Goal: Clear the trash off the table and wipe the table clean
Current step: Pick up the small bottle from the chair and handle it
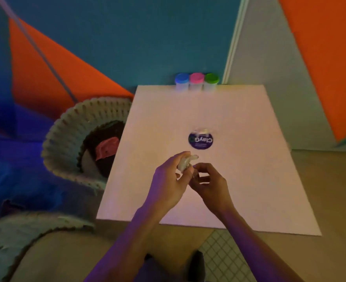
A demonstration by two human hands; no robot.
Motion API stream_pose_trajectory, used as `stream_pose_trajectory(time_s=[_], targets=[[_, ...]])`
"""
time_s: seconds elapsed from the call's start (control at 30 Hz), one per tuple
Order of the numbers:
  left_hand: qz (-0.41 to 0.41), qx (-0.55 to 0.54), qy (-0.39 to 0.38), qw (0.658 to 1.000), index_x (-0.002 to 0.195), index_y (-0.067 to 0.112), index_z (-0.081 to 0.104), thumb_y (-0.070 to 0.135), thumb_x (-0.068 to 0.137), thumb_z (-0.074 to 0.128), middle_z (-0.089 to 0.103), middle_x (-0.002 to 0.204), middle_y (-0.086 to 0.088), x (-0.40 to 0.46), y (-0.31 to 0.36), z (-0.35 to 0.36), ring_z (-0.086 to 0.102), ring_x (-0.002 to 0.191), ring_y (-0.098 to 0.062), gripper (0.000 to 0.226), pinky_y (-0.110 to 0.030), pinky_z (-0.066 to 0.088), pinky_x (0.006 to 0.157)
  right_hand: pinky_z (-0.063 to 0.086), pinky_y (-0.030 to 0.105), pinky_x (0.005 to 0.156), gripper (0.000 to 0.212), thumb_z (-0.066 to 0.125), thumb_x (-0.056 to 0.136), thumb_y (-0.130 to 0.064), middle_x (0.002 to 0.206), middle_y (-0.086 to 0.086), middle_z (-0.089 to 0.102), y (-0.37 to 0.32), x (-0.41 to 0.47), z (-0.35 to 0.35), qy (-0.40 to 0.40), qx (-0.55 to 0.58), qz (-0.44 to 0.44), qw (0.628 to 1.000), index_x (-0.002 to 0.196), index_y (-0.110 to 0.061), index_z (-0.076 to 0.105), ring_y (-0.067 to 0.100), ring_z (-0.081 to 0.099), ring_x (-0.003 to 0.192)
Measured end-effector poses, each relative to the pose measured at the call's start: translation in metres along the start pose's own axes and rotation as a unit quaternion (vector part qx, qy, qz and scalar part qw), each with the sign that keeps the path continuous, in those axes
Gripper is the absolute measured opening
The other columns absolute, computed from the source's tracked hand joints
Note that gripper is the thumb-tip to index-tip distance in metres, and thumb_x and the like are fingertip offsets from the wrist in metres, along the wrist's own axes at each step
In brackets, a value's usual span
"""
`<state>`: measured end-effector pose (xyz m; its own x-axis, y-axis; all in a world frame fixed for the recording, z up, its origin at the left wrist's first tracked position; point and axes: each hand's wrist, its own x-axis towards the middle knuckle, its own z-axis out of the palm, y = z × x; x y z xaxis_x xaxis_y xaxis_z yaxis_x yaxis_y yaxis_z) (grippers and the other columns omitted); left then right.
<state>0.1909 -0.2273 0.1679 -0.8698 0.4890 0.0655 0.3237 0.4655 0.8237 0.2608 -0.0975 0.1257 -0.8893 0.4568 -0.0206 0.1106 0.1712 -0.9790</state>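
Observation:
My left hand [169,180] grips a small crumpled whitish scrap [185,162] above the middle of the white table [259,190]. My right hand [207,183] is right beside it, fingers curled and pinching at the scrap's lower end. A round dark-blue "Clay" lid or tub [201,139] with a bit of clear wrapper at its far edge lies on the table beyond my hands.
Three small tubs with blue [181,81], pink [196,80] and green [211,80] lids stand at the table's far edge. A pale woven bin [66,127] with a dark liner and a pink scrap inside sits left of the table. Teal and orange walls lie behind.

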Motion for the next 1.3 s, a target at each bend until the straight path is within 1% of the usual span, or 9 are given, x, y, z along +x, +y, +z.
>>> stream_pose_trajectory(time_s=[0.17,0.5,0.7,0.8,0.87,0.97,1.13,1.23,1.3], targets=[[0.058,0.028,-0.053,0.996,0.13,0.045,0.05,0.042,0.095,0.061,0.065,0.122,0.017,0.062,0.033,0.031,0.066,0.1,-0.005,0.038,-0.033,0.058,0.084,0.056,0.024,0.064,0.024,0.079,0.083,-0.015,0.093,-0.013,0.071,-0.003,0.037,-0.052,0.068,0.021,0.014,0.997,0.099,-0.027,0.066,0.011,0.067,0.076],[0.165,0.042,-0.075,0.982,0.129,0.046,0.05,0.045,0.095,0.062,0.055,0.113,0.041,0.212,0.08,0.054,0.059,0.096,0.009,0.036,-0.019,0.055,0.086,0.053,0.016,0.068,0.023,0.08,0.082,-0.018,0.103,-0.007,0.073,-0.022,0.165,-0.115,0.153,0.007,-0.027,0.988,0.101,-0.026,0.071,0.01,0.07,0.086],[0.2,0.119,-0.036,0.972,0.135,0.038,0.051,0.049,0.096,0.059,0.061,0.132,0.015,0.317,0.097,0.063,0.062,0.107,-0.006,0.041,-0.016,0.047,0.085,0.054,0.015,0.073,0.025,0.08,0.083,-0.019,0.104,-0.004,0.073,-0.034,0.27,-0.136,0.166,-0.009,-0.05,0.985,0.107,-0.02,0.072,0.01,0.07,0.088],[0.198,0.153,-0.025,0.968,0.134,0.034,0.052,0.047,0.096,0.059,0.063,0.128,0.01,0.36,0.105,0.07,0.063,0.109,-0.013,0.041,-0.023,0.052,0.086,0.057,0.022,0.076,0.026,0.079,0.083,-0.019,0.102,-0.004,0.073,-0.035,0.316,-0.145,0.15,-0.009,-0.054,0.987,0.108,-0.019,0.071,0.016,0.071,0.088],[0.212,0.181,-0.005,0.96,0.13,0.032,0.053,0.045,0.095,0.061,0.066,0.123,0.007,0.39,0.109,0.078,0.063,0.109,-0.017,0.038,-0.032,0.057,0.084,0.055,0.017,0.072,0.025,0.079,0.084,-0.019,0.1,-0.006,0.073,-0.035,0.347,-0.153,0.143,-0.007,-0.047,0.989,0.107,-0.023,0.069,0.017,0.07,0.086],[0.217,0.228,0.007,0.949,0.126,0.03,0.054,0.044,0.096,0.06,0.068,0.119,0.004,0.43,0.111,0.094,0.061,0.108,-0.021,0.034,-0.033,0.056,0.079,0.048,0.008,0.065,0.025,0.079,0.083,-0.017,0.098,-0.006,0.071,-0.03,0.391,-0.167,0.136,-0.013,-0.033,0.99,0.105,-0.022,0.069,0.017,0.068,0.081],[0.189,0.27,0.002,0.944,0.125,0.028,0.05,0.048,0.097,0.056,0.067,0.114,0.003,0.492,0.106,0.129,0.061,0.102,-0.021,0.035,-0.033,0.056,0.072,0.046,0.006,0.061,0.024,0.077,0.085,-0.016,0.095,-0.004,0.068,-0.005,0.461,-0.192,0.105,-0.037,-0.015,0.994,0.108,-0.015,0.069,0.014,0.066,0.077],[0.184,0.278,-0.006,0.943,0.128,0.028,0.05,0.047,0.097,0.057,0.065,0.115,0.002,0.527,0.1,0.153,0.059,0.104,-0.019,0.038,-0.027,0.05,0.068,0.051,0.012,0.066,0.026,0.078,0.084,-0.018,0.099,-0.001,0.07,0.02,0.505,-0.204,0.106,-0.057,-0.009,0.993,0.109,-0.016,0.07,0.018,0.069,0.082],[0.184,0.28,-0.012,0.942,0.129,0.027,0.05,0.046,0.097,0.058,0.066,0.115,0.0,0.549,0.094,0.168,0.058,0.106,-0.02,0.037,-0.03,0.053,0.071,0.058,0.028,0.074,0.026,0.079,0.083,-0.022,0.103,0.001,0.07,0.039,0.532,-0.208,0.12,-0.087,-0.011,0.989,0.108,-0.021,0.071,0.021,0.069,0.087]])
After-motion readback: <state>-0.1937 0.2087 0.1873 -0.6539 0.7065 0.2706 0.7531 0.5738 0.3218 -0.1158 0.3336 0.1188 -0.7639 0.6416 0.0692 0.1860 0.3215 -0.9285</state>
